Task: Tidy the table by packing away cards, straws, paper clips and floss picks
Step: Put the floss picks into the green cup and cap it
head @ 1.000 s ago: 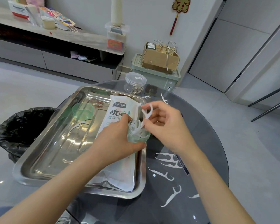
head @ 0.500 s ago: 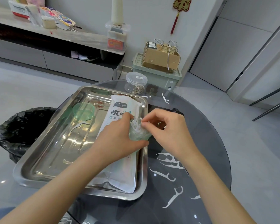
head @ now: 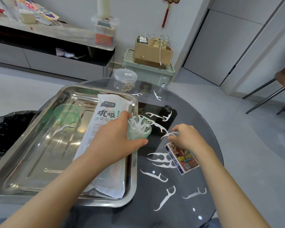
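Note:
My left hand (head: 115,139) grips a small green cup (head: 139,131) filled with white floss picks, held over the right rim of a steel tray (head: 39,158). To its right, my right hand (head: 186,137) pinches a white floss pick (head: 169,134) just above the glass table (head: 204,122). Several more floss picks (head: 164,197) lie loose on the table. A card box (head: 182,157) lies under my right wrist. A white straw packet (head: 105,112) lies in the tray. A clear jar of paper clips (head: 125,80) stands at the table's far edge.
A green lid (head: 67,113) and one floss pick (head: 62,128) lie in the tray. A black-lined bin (head: 5,129) stands on the floor at left. Beyond the table sit a green crate with a cardboard box (head: 152,51). Chair legs (head: 266,94) show at right.
My right hand dropped a floss pick into the cup, then moved right and down to the table and pinched another pick. My left hand kept holding the cup.

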Action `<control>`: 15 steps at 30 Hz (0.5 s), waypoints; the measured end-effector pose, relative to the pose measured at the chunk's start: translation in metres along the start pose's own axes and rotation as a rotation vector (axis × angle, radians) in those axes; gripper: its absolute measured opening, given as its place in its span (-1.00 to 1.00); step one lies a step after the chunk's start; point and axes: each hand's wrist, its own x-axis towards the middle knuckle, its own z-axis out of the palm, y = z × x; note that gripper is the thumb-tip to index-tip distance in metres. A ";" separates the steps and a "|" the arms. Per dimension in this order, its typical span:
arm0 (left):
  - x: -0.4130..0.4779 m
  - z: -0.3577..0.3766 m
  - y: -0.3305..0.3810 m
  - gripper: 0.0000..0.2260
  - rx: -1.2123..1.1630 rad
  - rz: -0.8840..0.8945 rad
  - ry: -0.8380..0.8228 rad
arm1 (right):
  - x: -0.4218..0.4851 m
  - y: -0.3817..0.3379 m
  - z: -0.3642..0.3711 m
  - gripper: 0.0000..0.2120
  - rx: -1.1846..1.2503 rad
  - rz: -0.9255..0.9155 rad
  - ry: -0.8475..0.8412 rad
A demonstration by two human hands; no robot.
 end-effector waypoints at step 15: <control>0.008 0.016 0.011 -0.29 -0.011 0.039 -0.027 | 0.027 -0.005 0.013 -0.72 -0.162 -0.145 0.055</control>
